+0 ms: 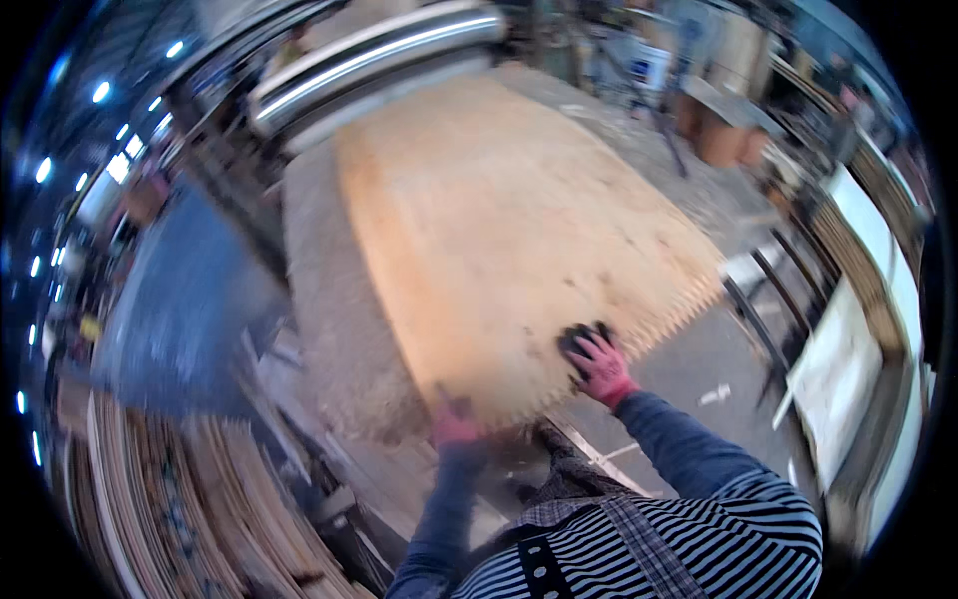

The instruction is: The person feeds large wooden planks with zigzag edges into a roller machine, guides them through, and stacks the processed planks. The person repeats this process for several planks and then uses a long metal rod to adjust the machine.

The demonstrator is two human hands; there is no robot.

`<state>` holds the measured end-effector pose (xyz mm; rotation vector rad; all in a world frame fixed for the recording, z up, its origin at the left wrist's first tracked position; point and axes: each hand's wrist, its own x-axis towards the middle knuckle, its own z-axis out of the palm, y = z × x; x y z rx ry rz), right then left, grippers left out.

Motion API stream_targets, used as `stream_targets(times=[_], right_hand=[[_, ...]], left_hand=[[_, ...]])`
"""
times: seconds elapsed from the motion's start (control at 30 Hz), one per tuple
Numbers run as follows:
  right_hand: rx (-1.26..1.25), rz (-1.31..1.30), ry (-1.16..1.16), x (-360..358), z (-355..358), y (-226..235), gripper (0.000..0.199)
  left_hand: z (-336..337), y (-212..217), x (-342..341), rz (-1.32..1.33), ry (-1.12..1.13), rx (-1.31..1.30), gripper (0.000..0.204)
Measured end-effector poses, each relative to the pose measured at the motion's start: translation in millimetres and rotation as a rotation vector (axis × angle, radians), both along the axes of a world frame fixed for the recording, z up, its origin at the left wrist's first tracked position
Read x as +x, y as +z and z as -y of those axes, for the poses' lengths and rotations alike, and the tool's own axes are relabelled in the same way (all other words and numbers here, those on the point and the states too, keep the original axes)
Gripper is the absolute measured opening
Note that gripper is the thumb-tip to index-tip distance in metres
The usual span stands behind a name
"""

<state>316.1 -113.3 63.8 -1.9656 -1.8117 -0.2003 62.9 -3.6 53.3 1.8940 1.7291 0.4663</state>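
A broad, pale wood veneer sheet (499, 230) lies in front of me, its near edge ragged and toothed. My right hand (597, 367), in a pink glove with black fingers, rests on the sheet by this edge, fingers spread. At the near left corner of the sheet is my left hand (456, 423), in a pink glove too. Motion smears its fingers, so I cannot make out whether they grip the edge. The sheet's far end reaches toward a shiny metal roller (379, 68).
A rough grey-brown table surface (334, 290) borders the sheet on its left. Stacked wood sheets (190, 499) stand at the lower left, beside a blue-grey panel (190, 299). More stacked boards (868, 290) line the right, with dark metal bars (763, 324) nearer the table.
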Motion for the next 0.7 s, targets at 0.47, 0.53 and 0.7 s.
stream_targets(times=[0.47,0.53,0.7], right_hand=[[0.169,-0.329,0.104,-52.3,264.2,-67.4,0.050],[-0.008,-0.516,-0.158,-43.5,387.8,-81.5,0.053],[0.059,-0.595,-0.968,-23.5,625.4,-29.7,0.053]], left_hand=[[90.3,-111.5,85.0,0.018,-0.433,0.593,0.048],[178.5,-126.7,133.4,0.027,-0.637,0.543,0.049],[386.2,-163.3,217.7,-0.068,-1.082,0.198,0.052]])
